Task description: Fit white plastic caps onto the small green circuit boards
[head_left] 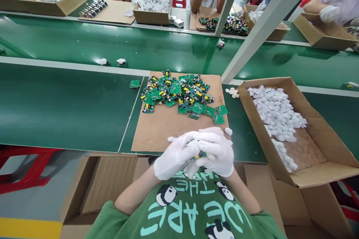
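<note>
Both hands wear white gloves and meet close to my chest. My left hand and my right hand are closed around a small circuit board, most of it hidden by the fingers. Just beyond them, a heap of green circuit boards with yellow and black components lies on a flat cardboard sheet. One small white piece rests beside my right hand, and another white piece is near my left.
On the right, an open cardboard box holds many white pieces. A lone board lies left of the heap. Behind runs a green conveyor belt carrying several items. A slanted metal post rises at right. People work across the belt.
</note>
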Demonstrator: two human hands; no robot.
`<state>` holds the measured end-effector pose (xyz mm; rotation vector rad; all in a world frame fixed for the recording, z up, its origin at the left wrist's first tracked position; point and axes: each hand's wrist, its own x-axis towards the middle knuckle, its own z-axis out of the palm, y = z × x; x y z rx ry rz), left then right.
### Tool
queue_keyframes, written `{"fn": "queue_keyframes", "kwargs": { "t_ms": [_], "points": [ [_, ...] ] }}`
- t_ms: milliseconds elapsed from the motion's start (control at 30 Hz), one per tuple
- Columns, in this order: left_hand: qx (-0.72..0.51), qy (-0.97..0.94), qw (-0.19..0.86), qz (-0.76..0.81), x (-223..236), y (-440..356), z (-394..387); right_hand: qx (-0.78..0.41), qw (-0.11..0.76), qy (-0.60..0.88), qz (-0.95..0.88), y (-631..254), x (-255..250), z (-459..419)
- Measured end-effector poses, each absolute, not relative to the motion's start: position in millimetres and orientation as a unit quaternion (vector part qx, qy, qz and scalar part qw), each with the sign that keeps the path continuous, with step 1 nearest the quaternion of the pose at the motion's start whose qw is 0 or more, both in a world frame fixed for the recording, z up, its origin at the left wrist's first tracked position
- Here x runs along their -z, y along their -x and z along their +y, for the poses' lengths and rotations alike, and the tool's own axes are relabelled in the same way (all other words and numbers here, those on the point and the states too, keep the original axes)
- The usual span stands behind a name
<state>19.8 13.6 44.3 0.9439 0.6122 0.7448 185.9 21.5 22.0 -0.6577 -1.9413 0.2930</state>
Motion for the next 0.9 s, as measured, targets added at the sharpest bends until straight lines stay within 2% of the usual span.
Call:
{"fn": "queue_keyframes", "kwargs": {
  "t_ms": [167, 300, 433, 567, 700, 800, 900],
  "points": [
    [-0.357, -0.469, 0.739, 0.326, -43.1, -19.2, 11.9, -0.109, 0.495, 0.278, -0.816, -185.1, -27.3, 17.9],
    [-0.380, -0.429, 0.750, 0.330, -38.1, -23.3, 9.5, -0.131, 0.510, 0.300, -0.796, -184.1, -29.0, 19.3],
    [-0.366, -0.368, 0.809, 0.276, -36.3, -23.6, 9.3, -0.084, 0.465, 0.300, -0.829, -187.5, -33.5, 19.4],
    [-0.348, -0.412, 0.811, 0.225, -38.5, -19.8, 11.1, -0.059, 0.462, 0.282, -0.839, -190.0, -38.0, 19.7],
    [-0.324, -0.425, 0.810, 0.243, -43.7, -16.0, 13.5, -0.107, 0.450, 0.286, -0.839, -188.5, -45.1, 22.3],
    [-0.336, -0.465, 0.774, 0.268, -47.2, -14.8, 15.6, -0.139, 0.421, 0.313, -0.840, -189.3, -45.2, 22.6],
    [-0.358, -0.497, 0.714, 0.339, -49.5, -16.4, 16.1, -0.105, 0.405, 0.297, -0.858, -192.7, -37.2, 21.0]
  ]
}}
